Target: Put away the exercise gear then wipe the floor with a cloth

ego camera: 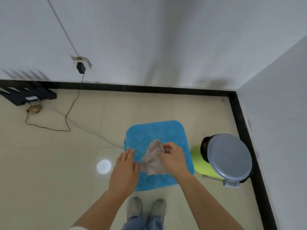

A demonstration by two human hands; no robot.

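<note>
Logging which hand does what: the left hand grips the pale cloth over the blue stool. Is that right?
No. The head view shows the right hand gripping the pale cloth over the blue stool; the left hand is open beside it.

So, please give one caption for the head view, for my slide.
Right hand pinches a cloth over a blue stool; left hand open beside it.
</note>
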